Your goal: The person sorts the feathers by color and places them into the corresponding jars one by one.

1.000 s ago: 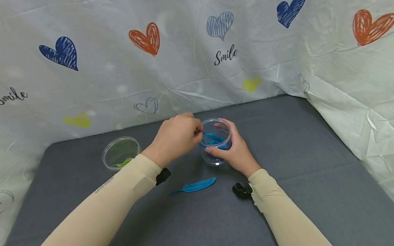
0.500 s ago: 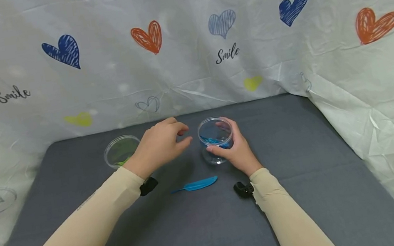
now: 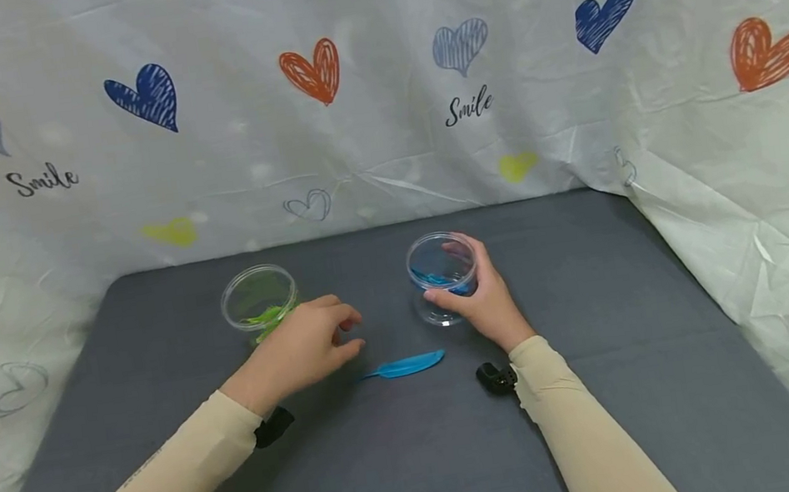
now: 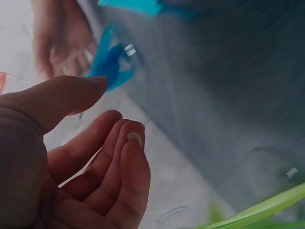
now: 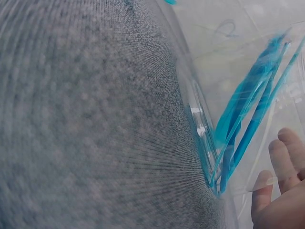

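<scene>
My right hand holds a clear round jar upright on the table, with the thumb on its near side. Blue feathers stand at a slant inside it, seen through the wall in the right wrist view. A single blue feather lies on the cloth in front, its quill pointing left. Just left of that quill hovers my left hand, fingers loosely bent and thumb apart, holding nothing. Behind its wrist stands a second clear jar with green feathers, partly covered by the hand.
A dark grey cloth covers the table. White sheeting printed with hearts and "Smile" hangs along the back and right side. Both wrists carry small black cameras, the right one close to the table.
The left hand let go of a blue feather in the right-hand jar, then moved left and nearer to the loose blue feather. The right hand keeps its hold on the jar.
</scene>
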`<state>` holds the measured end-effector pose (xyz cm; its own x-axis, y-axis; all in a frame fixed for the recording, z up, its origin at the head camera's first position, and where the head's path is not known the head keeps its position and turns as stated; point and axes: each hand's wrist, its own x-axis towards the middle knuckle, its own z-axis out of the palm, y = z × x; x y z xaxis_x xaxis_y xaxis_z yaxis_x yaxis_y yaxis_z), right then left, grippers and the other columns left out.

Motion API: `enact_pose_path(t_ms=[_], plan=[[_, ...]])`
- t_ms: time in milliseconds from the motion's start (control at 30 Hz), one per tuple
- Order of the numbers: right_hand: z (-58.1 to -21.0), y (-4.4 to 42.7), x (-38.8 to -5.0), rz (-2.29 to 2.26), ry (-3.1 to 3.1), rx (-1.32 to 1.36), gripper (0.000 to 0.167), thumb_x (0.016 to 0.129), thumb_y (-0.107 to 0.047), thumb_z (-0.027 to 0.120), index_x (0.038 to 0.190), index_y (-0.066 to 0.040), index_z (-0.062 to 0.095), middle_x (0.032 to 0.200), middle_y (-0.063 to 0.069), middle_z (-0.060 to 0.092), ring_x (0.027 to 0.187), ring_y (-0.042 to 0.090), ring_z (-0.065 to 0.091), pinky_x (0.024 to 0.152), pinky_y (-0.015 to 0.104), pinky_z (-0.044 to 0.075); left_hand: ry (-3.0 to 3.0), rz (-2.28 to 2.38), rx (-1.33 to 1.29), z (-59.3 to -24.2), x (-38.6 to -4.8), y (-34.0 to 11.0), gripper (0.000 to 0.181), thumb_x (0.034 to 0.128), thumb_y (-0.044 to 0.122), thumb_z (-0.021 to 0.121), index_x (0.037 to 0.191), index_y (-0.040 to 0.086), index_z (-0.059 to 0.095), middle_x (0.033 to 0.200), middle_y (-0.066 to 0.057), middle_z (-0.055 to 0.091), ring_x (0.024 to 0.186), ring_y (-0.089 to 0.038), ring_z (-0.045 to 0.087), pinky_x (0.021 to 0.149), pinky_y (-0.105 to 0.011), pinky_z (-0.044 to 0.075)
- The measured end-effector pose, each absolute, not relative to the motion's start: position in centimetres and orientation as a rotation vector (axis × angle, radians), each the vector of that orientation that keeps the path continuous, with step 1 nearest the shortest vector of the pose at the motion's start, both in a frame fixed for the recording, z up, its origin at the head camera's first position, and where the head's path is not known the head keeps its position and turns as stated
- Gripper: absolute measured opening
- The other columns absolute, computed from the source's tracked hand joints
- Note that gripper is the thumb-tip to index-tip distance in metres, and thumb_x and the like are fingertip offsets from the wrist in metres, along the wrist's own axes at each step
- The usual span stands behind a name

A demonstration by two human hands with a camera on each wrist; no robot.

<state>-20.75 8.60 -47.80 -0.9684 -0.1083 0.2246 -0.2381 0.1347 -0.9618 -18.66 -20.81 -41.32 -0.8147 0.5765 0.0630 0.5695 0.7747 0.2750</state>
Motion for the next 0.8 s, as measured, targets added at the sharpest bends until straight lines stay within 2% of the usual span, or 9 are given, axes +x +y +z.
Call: enact_pose_path(t_ms=[233,533,800], plan=[[-47.9,8.6,-20.6,1.972,-2.283,0.362,0.093,0.092,-0.02,0.087,0.167,-0.022,0.032,0.167,0.013,0.045,0.158,0.042,0.039,0.128,0.06,0.035,2.916,0.463,0.909,-43.6,-17.7,-22.0,0.028,0.0955,0.02,0.085,0.119,0.007,0.078,0.109,-0.007,0.074,0.087,-0.015,0.069,0.078,-0.034,0.06],[-47.9,8.6,-20.7,1.962,-2.289,0.36,0.093,0.092,-0.02,0.087,0.167,-0.022,0.032,0.167,0.014,0.045,0.158,0.041,0.039,0.129,0.059,0.034,2.895,0.476,0.881,-45.0,-17.3,-22.4,0.028,0.0939,0.022,0.086,0.117,0.009,0.078,0.097,0.001,0.069,0.079,-0.006,0.058,0.073,-0.028,0.055],[-47.8,8.6,-20.7,1.954,-2.295,0.361,0.093,0.092,-0.02,0.087,0.167,-0.02,0.031,0.167,0.015,0.046,0.159,0.04,0.039,0.129,0.06,0.033,2.848,0.528,0.895,-45.7,-17.0,-22.2,0.025,0.0917,0.017,0.088,0.114,0.009,0.077,0.094,0.002,0.068,0.079,-0.007,0.06,0.073,-0.026,0.055]])
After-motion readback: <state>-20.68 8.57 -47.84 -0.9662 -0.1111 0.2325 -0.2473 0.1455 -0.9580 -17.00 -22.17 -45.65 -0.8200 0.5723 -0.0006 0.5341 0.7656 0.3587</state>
